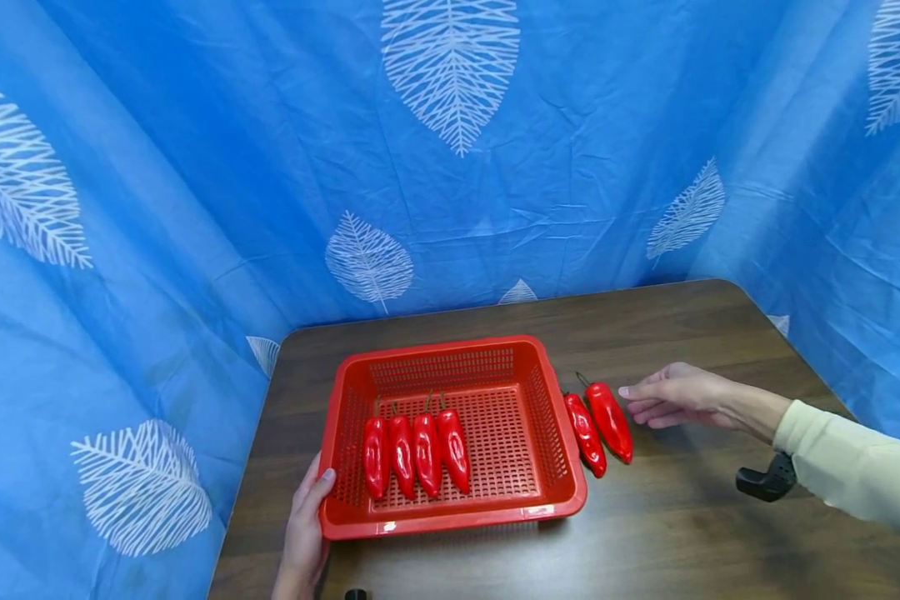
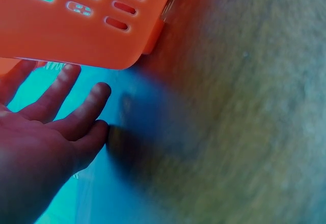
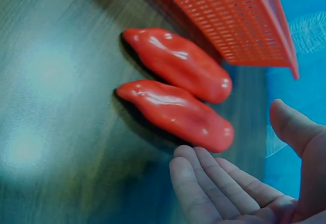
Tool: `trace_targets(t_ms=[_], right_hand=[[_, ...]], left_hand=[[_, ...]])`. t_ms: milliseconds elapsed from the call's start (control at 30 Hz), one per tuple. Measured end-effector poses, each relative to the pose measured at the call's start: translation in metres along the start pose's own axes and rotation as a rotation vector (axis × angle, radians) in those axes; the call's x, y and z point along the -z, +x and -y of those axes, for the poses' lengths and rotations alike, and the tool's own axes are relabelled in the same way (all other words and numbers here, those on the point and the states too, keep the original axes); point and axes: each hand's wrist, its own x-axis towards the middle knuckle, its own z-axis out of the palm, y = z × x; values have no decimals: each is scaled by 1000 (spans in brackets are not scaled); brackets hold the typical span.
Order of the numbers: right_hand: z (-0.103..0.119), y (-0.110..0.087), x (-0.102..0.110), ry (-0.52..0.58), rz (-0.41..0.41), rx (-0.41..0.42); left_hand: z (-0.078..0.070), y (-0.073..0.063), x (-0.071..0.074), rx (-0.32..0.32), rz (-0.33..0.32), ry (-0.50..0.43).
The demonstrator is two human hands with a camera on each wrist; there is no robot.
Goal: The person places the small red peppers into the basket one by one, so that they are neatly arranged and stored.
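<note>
A red plastic basket (image 1: 450, 520) with slotted walls stands on the table, and several red chili peppers (image 1: 426, 454) lie side by side in its left part. At its lower left corner my left hand (image 1: 304, 533) grips the rim, thumb on top and fingers below; the left wrist view shows those fingers (image 2: 56, 94) at the basket's edge. Two more red peppers lie on the table just right of the basket, the nearer one (image 1: 585, 433) next to its wall and the other (image 1: 610, 422) beside my right hand (image 1: 678, 397). That hand holds nothing, its thumb and fingers apart.
The brown wooden table (image 1: 682, 517) has its back edge against a blue curtain (image 1: 270, 167) with white leaf prints. A dark device (image 1: 768, 479) sits at my right wrist, below the pale sleeve (image 1: 847, 467).
</note>
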Motion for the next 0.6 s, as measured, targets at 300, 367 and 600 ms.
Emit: trace_targets(t_ms=[300, 367, 600], right_hand=[[-12, 15, -8, 3, -13, -10], [-13, 18, -9, 5, -16, -13], [-13, 25, -13, 13, -45, -22]], left_hand=[[1, 1, -1, -33, 8, -18], [1, 1, -1, -36, 9, -16], [1, 1, -1, -41, 2, -5]])
